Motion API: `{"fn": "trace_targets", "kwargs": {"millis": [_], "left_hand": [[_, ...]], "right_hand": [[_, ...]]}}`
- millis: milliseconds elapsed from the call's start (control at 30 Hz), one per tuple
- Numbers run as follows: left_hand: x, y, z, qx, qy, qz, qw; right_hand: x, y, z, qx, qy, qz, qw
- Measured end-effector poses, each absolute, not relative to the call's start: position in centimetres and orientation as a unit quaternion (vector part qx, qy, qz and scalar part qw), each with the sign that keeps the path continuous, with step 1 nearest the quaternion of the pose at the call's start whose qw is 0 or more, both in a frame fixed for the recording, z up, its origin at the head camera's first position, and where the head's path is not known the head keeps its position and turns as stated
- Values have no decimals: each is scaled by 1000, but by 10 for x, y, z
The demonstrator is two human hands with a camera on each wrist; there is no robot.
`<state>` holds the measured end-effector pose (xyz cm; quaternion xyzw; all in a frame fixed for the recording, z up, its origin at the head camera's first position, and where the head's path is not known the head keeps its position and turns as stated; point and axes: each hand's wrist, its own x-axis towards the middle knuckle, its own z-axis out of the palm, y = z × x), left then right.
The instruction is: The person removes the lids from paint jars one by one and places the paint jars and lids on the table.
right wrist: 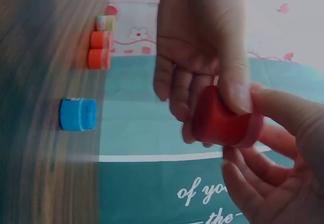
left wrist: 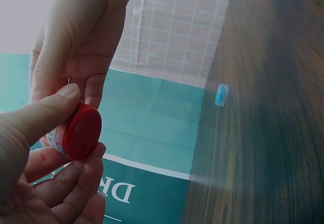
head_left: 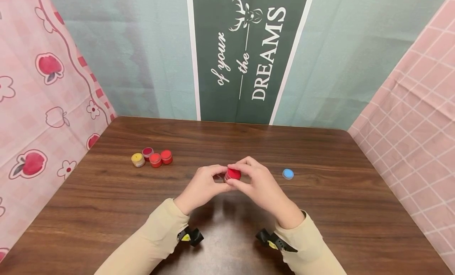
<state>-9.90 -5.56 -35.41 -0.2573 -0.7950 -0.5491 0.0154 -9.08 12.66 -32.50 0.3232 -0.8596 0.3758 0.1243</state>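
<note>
Both hands meet over the middle of the table around a small red jar (head_left: 233, 174). My left hand (head_left: 203, 187) grips it from the left between thumb and fingers. From the other side my right hand (head_left: 260, 187) pinches it with thumb and fingertips. A round red end (left wrist: 84, 131) of the jar and a printed label beside it show in the left wrist view. In the right wrist view, the red side (right wrist: 223, 125) lies under the left thumb. Fingers cover part of the jar.
Behind the hands stands a blue tub (right wrist: 77, 114), seen in the right wrist view. A flat blue disc (head_left: 288, 174) lies right of the hands. At the left sit a yellow jar (head_left: 138, 159), a dark red jar (head_left: 147, 153) and two orange-red jars (head_left: 155, 160). Cloth hangs around the table.
</note>
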Motion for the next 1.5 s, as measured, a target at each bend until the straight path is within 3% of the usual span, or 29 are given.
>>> {"fn": "trace_targets", "kwargs": {"millis": [167,500,833,1200,1500], "left_hand": [[-100,-58,-354,-254,-797,-549,10],[-100,-59,-352,-244,-806,-539,10],[-101,-60,-350,-235,-803,-548,2],[-100,-56,-352,-240,-790,-564,-7],[-102,-57,-354,-213,-805,-554,-11]], "right_hand": [[-91,129,-324,362,-841,389,98],[-91,125,-326,312,-860,381,133],[-91,130,-321,346,-839,411,86],[-92,126,-324,296,-867,379,130],[-92,131,-320,356,-838,409,65]]}}
